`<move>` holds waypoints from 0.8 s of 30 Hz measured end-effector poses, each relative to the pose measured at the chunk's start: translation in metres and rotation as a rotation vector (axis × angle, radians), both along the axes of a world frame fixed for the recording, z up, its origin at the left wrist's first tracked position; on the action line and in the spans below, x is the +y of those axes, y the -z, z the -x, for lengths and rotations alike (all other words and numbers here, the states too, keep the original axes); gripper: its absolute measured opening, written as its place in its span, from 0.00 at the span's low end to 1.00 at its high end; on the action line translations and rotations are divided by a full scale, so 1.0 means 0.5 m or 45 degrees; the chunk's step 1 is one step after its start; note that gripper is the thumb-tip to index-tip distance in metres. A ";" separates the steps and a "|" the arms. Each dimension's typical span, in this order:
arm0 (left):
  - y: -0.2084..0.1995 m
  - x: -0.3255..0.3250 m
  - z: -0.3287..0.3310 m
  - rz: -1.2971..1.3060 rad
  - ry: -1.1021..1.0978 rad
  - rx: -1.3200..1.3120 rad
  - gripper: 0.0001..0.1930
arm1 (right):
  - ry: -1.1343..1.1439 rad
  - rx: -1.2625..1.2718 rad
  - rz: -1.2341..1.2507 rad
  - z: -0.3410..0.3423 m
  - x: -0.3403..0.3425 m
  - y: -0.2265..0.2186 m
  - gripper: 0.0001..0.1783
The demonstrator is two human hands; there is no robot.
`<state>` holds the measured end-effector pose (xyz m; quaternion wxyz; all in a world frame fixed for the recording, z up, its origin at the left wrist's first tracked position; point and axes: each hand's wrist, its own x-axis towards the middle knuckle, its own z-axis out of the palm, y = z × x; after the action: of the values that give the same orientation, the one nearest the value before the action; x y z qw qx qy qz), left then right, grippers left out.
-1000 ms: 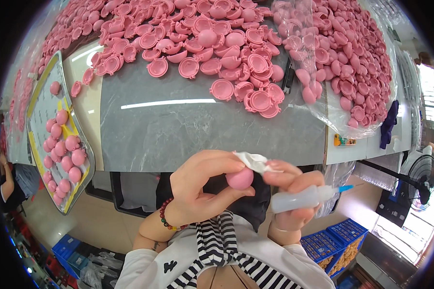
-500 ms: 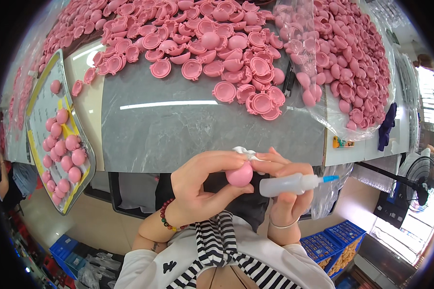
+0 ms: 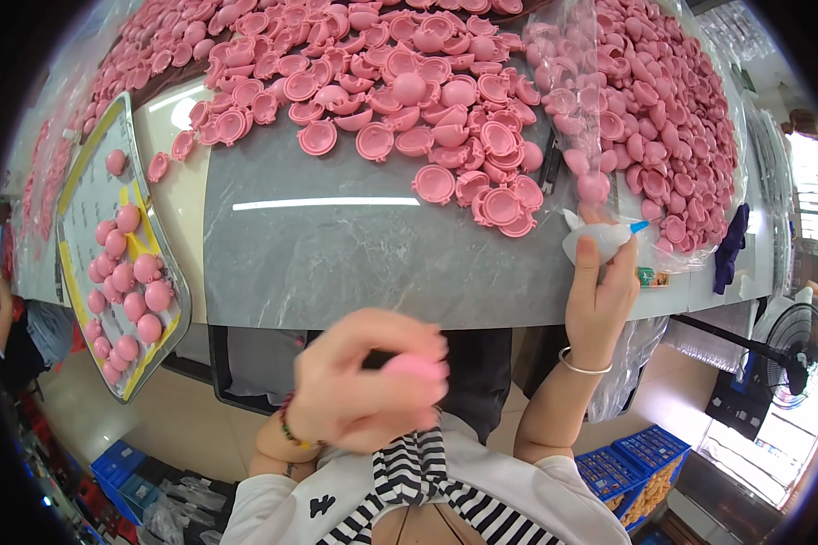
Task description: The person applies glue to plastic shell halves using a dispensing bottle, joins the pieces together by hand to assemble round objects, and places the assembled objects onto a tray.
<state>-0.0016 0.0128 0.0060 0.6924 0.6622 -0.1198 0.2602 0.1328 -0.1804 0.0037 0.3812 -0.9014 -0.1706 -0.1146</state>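
Note:
Close to my body, my left hand (image 3: 350,381) is closed around a pink plastic ball (image 3: 414,366), both smeared by motion. My right hand (image 3: 603,295) is out over the table's right part, gripping a white squeeze bottle (image 3: 602,242) whose blue tip (image 3: 640,226) points right. A scrap of white tissue (image 3: 572,221) shows beside the bottle, seemingly in the same hand. Just beyond it lie loose pink half shells (image 3: 593,187) in a clear plastic bag. More pink hinged shells (image 3: 432,183) are heaped in front of me, many lying open.
At the left a metal-rimmed tray (image 3: 184,313) holds several closed pink balls (image 3: 146,268). A black tool (image 3: 552,163) lies by the heap's right edge. Dark blue cloth (image 3: 733,247) hangs at the far right, above a black fan (image 3: 793,350). Blue crates (image 3: 650,445) stand lower right.
My hands have moved apart. The right one went forward and right with the bottle and tissue; the left drew back toward my body with the ball.

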 end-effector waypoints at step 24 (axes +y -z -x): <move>-0.002 -0.131 -0.045 0.630 0.510 0.646 0.23 | -0.088 0.027 -0.385 0.088 -0.070 -0.063 0.20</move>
<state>0.0211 -0.0529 0.0069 0.8754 0.4823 -0.0054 -0.0305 0.0889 -0.2155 0.0350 0.5180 -0.8285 -0.1783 -0.1162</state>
